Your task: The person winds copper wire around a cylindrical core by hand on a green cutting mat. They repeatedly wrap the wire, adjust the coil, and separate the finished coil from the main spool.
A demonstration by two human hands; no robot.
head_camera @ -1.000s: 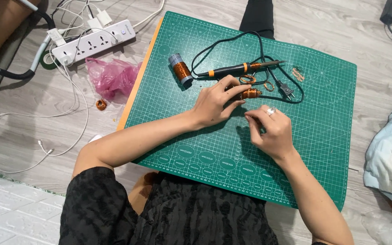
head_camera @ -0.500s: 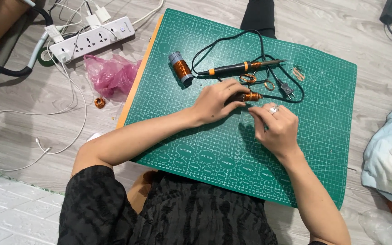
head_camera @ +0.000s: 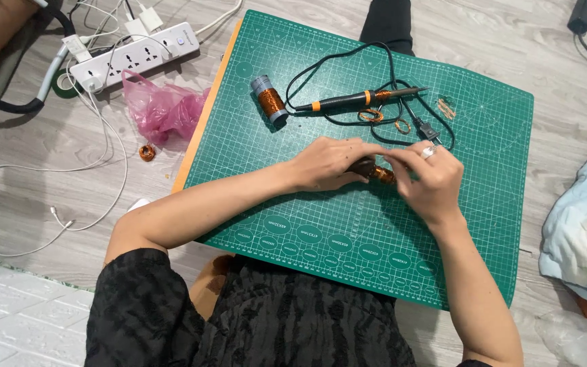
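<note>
Both hands meet over the middle of a green cutting mat [head_camera: 348, 231]. My left hand [head_camera: 331, 162] grips a short dark rod wound with copper wire [head_camera: 377, 173]. My right hand [head_camera: 429, 178], with a ring on one finger, pinches the wound end of the same rod. Behind them lie a soldering iron [head_camera: 354, 100] with a black and orange handle and its black cord, a spool of copper wire [head_camera: 270, 100] on its side, and a few small copper wire loops [head_camera: 371, 116].
A white power strip [head_camera: 134, 54] with plugs and white cables lies at the far left on the wooden floor. A pink plastic bag [head_camera: 164, 109] and a small copper coil [head_camera: 147, 153] sit beside the mat. A light blue cloth [head_camera: 582, 224] lies to the right.
Both hands have drawn the wire-wound rod back toward me, away from the soldering iron, and now hold it closer together over the mat's middle.
</note>
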